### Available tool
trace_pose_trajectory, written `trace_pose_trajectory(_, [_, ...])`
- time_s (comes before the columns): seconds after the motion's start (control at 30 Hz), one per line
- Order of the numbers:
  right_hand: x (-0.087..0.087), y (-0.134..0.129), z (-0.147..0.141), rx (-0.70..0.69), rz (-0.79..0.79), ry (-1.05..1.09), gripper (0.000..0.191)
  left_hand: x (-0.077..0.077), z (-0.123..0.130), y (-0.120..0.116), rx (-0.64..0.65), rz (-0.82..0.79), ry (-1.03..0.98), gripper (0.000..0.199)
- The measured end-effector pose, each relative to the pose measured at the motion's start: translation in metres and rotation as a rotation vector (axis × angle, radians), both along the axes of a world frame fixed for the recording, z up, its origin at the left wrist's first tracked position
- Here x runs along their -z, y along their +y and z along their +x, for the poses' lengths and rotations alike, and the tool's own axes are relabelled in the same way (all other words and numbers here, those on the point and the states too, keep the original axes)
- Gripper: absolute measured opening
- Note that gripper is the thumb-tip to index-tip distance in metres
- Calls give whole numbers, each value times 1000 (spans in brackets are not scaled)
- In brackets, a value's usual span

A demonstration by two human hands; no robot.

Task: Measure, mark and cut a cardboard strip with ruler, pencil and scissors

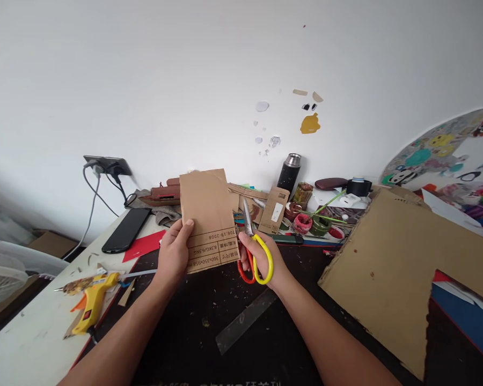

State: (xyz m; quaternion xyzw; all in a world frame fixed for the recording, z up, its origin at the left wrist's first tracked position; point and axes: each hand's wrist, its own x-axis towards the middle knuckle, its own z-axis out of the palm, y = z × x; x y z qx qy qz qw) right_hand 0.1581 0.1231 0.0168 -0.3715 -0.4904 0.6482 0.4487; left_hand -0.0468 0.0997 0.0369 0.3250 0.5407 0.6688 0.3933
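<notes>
My left hand (175, 249) grips the left edge of a brown cardboard piece (207, 203), thumb on its front face. The cardboard is held up off the dark mat and has upside-down black print along its lower part. In my right hand (268, 260) is a pair of scissors (255, 254) with one yellow and one red handle. Their blades point upward, just right of the cardboard, and look closed or nearly so. Below both hands a clear ruler (245, 321) lies on the dark mat (177, 343).
On the left lie a yellow glue gun (92, 303), a black phone (126, 230) and red paper (145, 244). Behind my hands stand a black thermos (290, 174) and open paint jars (303, 222). A large cardboard sheet (386, 268) covers the right side.
</notes>
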Motion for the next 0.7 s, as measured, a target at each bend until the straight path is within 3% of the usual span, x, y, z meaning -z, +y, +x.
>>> trace_pose_trajectory(0.23, [-4,0,1,-27,-61,54,58,-2,4,-2,72,-39,-36,60])
trace_pose_trajectory(0.5, [-1,-2,-1,-87,-109,161,58,-1,8,-2,18,-66,-143,52])
trace_pose_trajectory(0.7, [1,0,-2,-58,-134,187,60,3,8,2,-11,-47,-266,44])
